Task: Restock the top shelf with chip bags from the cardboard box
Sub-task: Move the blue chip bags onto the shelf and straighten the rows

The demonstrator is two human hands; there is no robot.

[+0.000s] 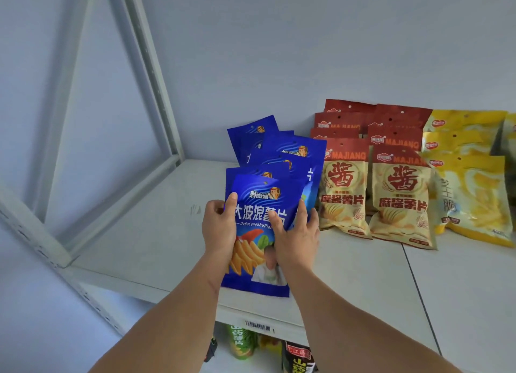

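Front blue chip bag (259, 233) on white top shelf (145, 233), just left of red MAJIANG bags (371, 188). Left hand (219, 227) grip clamped on its left edge; right hand (296, 233) grips its right edge.

Both hands (259, 227) around front blue chip bag (258, 205) on top shelf (145, 233)

A shop, by the look of the white metal shelf (156, 233). Rows of snack bags (374, 188) faced outward at 2 o'clock. Barcode label (258, 326) on the shelf edge at 6 o'clock.
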